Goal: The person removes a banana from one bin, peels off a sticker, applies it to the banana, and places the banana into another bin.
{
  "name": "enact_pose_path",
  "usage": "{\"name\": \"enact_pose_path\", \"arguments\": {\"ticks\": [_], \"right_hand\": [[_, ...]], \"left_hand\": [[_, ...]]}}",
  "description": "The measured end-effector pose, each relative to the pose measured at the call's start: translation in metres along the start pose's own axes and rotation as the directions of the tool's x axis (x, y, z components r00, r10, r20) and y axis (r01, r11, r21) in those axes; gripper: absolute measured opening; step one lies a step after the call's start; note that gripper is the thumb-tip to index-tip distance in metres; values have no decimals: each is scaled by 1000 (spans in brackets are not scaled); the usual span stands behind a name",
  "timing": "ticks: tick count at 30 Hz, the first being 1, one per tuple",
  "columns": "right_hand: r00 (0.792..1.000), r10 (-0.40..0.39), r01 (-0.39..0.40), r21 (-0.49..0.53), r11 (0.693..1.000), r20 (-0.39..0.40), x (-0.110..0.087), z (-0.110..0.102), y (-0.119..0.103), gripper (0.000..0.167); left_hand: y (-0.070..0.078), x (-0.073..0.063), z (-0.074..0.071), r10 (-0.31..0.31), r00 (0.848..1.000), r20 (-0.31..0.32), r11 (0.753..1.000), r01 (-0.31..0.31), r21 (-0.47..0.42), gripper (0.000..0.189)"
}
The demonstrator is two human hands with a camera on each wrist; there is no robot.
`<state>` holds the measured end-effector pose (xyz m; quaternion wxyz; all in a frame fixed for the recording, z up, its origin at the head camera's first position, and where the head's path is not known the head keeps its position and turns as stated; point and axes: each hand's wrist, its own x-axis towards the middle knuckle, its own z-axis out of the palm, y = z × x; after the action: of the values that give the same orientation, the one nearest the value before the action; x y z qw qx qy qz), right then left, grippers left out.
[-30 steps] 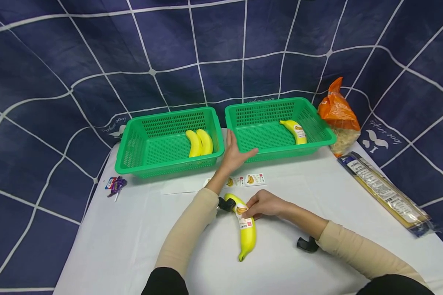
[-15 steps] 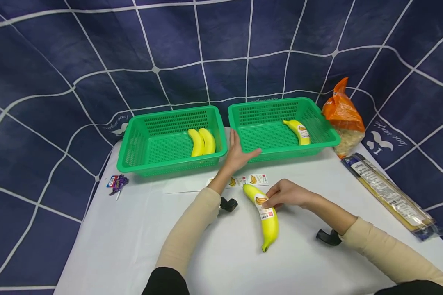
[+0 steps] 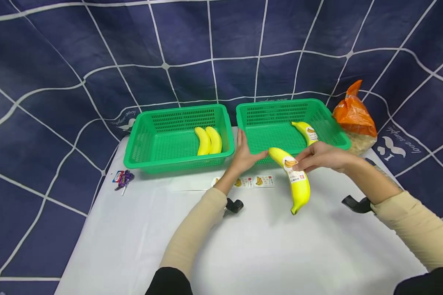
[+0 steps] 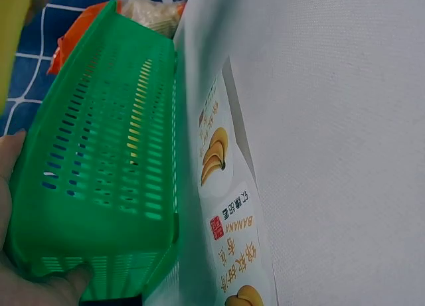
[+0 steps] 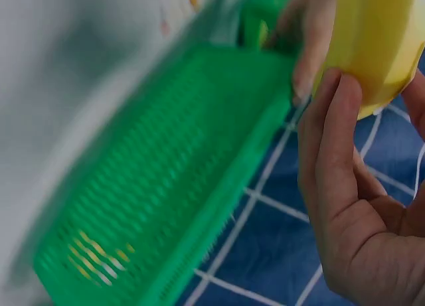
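My right hand [image 3: 320, 157] pinches a yellow banana [image 3: 299, 192] by its labelled middle, holding it above the table just in front of the right green basket [image 3: 273, 107]. In the right wrist view the fingers [image 5: 342, 133] lie against the banana [image 5: 378, 40]. My left hand [image 3: 245, 155] is at the near left corner of that basket, fingers straight and thumb spread. A labelled banana [image 3: 305, 132] lies inside the right basket. Two bananas [image 3: 208, 140] without visible labels lie side by side in the left green basket [image 3: 162, 164].
A strip of banana stickers [image 3: 263, 181] lies on the white table [image 3: 133, 229] before the baskets, partly behind the left arm. A purple-wrapped lollipop [image 3: 125, 179] is at the left. An orange-topped bag [image 3: 355, 116] stands right of the baskets, and a flat package is mostly hidden by the right arm.
My right hand has lifted the banana off the table and carried it right and forward toward the right basket. The left hand keeps its place by that basket's corner. The view has shifted slightly.
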<state>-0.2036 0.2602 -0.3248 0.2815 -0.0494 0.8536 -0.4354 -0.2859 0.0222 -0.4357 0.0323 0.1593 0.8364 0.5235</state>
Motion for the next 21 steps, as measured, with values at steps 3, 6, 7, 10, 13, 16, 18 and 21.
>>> {"name": "enact_pose_path", "arguments": {"ticks": [3,6,7,10,13,16,18,21], "right_hand": [[1000,9,-10,-36,999,-7,7,-24,-14,51],[1000,20,-21,-70,997,-21,18,-45,-24,53],[999,23,-25,-87,996,-27,22,-52,-27,54],[999,23,-29,-141,990,-43,36,-73,-34,53],[998,34,-42,-181,983,-44,49,-93,-41,53],[998,67,-69,-204,977,-18,63,-110,-46,57],[996,87,-84,-223,971,5,72,-119,-48,59],[993,111,-97,-247,964,42,87,-128,-49,61]], "left_hand": [[1,1,0,-3,1000,0,1000,3,-6,123],[2,2,-1,-10,1000,8,1000,10,-14,123],[2,2,0,-9,1000,9,1000,9,-7,123],[2,1,0,-5,1000,9,1000,5,6,121],[1,0,-1,-2,1000,12,1000,1,17,121],[0,-1,-1,0,1000,20,1000,-1,7,121],[0,-3,-1,2,1000,20,1000,-2,0,121],[0,-5,-1,4,1000,14,1000,-4,-9,120]]}}
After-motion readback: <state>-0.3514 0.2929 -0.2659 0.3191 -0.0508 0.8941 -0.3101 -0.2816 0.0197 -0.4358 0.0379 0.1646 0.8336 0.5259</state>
